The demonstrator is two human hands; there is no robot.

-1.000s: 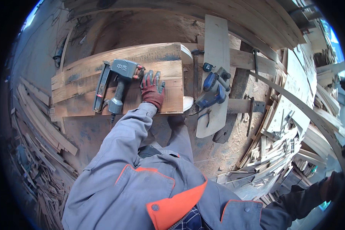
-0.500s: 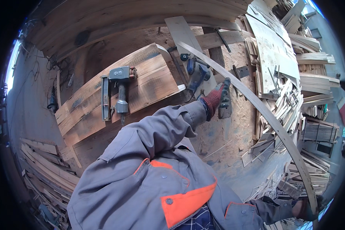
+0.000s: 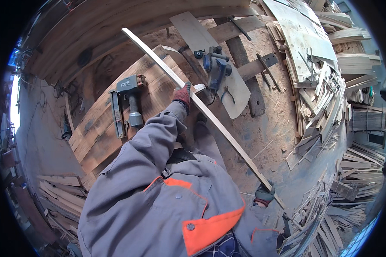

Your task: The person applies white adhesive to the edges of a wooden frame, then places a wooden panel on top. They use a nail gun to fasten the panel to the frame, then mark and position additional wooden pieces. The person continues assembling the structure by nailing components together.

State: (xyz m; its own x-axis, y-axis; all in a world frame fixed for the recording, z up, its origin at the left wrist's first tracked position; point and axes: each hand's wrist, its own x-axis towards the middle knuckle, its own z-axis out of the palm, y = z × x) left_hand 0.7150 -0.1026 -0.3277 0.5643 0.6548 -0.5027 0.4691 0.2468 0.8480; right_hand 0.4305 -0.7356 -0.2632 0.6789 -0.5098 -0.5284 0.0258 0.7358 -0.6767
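A long, narrow wooden strip (image 3: 224, 136) slants across the view from the upper left to the lower right. My left hand (image 3: 182, 95), in a red and dark glove, is closed round its upper part, over the edge of a workpiece of wide planks (image 3: 158, 73). Near the strip's lower end, my right hand (image 3: 265, 195) grips it in a dark glove. A nail gun (image 3: 131, 92) lies on the planks, left of my left hand. Beyond that hand, to the right, a blue power tool (image 3: 218, 70) like a hand planer rests on a pale board (image 3: 240, 96).
Pliers (image 3: 228, 96) lie on the pale board. Sawdust covers the ground, with clamp-like metal bars (image 3: 268, 72) on the timbers. Heaped thin offcuts (image 3: 319, 107) stand at the right, more wood scraps (image 3: 64, 197) at the lower left. A large plank panel (image 3: 116, 25) spans the far side.
The strip has swung left, its far end now above the planks. My left hand has moved left with it; my right hand has come inward from the lower right edge.
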